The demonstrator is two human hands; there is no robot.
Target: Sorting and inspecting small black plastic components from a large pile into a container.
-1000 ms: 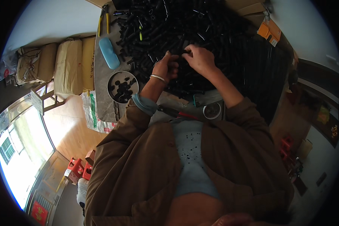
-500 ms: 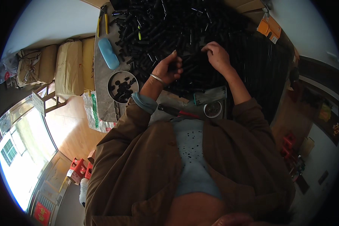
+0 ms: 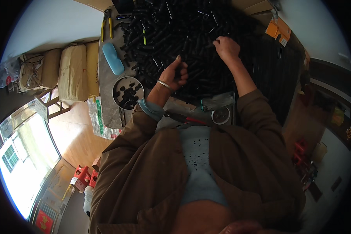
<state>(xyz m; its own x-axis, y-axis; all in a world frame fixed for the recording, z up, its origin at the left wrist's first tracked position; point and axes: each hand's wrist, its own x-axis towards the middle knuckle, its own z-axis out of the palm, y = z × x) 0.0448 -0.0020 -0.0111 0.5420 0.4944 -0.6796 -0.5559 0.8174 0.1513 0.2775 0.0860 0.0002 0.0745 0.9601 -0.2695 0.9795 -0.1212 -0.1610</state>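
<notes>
Your left hand [image 3: 175,75], thumb raised and fingers curled, is over the near edge of the large heap of black tubular parts [image 3: 163,39]; your right hand [image 3: 227,48], fingers bent, is at the heap's right side. I cannot tell whether either pinches a part. Left of the heap lies a light-blue oblong case [image 3: 113,58].
</notes>
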